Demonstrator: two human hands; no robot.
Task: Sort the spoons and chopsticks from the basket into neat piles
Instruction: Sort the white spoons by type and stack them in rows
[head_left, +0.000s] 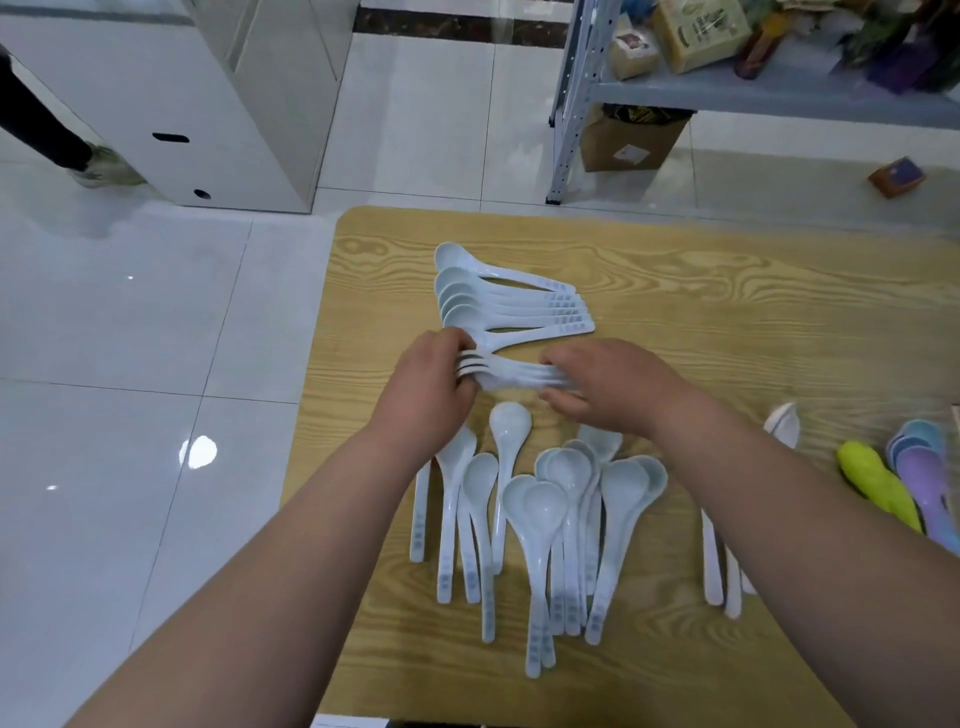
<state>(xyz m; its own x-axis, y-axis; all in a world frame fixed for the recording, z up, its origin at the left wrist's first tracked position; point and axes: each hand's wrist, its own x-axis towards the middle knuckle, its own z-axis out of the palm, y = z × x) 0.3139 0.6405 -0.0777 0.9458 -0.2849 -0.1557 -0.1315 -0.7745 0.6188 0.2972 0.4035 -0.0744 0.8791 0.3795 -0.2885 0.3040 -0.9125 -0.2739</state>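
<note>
Pale blue-white plastic soup spoons (550, 499), lower centre: smooth, glossy. Light wood-grain laminate table (727, 322): matt. White floor tiles (130, 322), left: polished, reflective. Grey perforated metal shelf frame (569, 98), upper right: matt. Brown cardboard box (631, 143) beneath.

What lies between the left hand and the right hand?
A small stack of white spoons, which the left hand and the right hand hold at its ends, in the head view.

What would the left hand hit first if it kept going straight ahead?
Probably the neat row of white spoons just beyond it; the left hand grips a small spoon stack. Depth is unclear.
</note>
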